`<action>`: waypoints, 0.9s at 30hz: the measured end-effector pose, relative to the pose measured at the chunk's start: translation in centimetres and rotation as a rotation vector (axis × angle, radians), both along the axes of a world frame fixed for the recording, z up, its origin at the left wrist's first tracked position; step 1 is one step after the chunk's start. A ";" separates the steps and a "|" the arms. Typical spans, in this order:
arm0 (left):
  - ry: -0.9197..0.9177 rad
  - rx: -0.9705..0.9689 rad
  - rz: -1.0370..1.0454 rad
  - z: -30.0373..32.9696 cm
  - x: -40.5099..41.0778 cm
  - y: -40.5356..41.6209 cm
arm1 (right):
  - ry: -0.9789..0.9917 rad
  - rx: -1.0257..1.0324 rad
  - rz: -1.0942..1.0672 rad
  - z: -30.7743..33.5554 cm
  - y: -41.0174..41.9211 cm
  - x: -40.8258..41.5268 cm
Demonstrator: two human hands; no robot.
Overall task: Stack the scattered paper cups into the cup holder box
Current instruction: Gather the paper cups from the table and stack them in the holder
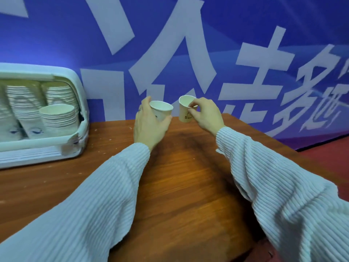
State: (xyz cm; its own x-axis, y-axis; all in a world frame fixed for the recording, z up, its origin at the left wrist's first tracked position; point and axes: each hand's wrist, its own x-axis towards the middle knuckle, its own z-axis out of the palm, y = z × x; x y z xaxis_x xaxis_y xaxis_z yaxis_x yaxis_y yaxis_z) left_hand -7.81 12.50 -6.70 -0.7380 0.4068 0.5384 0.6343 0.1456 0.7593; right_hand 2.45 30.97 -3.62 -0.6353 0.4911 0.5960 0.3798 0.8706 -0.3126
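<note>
At the left edge of the wooden surface lies the white cup holder box, its stacks of paper cups lying tilted, rims toward the viewer; blue marks on them are too blurred to read. Near the far edge, the left hand grips a white paper cup around its side, mouth tipped up and to the right, a small dark logo unreadable. Just beside it, the right hand pinches the rim of a tan paper cup, roughly upright, mouth tilted left, printed "Ber…". Both cups are held above the surface. Behind stands a blue banner with large white characters.
</note>
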 end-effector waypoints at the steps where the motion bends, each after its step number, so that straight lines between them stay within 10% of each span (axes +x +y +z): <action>1: 0.007 0.001 0.013 0.3 -0.4 -1.0 | 0.019 -0.008 0.020 0.2 -0.9 -0.4; 27: 0.065 0.144 0.478 4.9 -11.4 -28.4 | 0.089 -0.126 0.619 4.8 -25.9 -16.8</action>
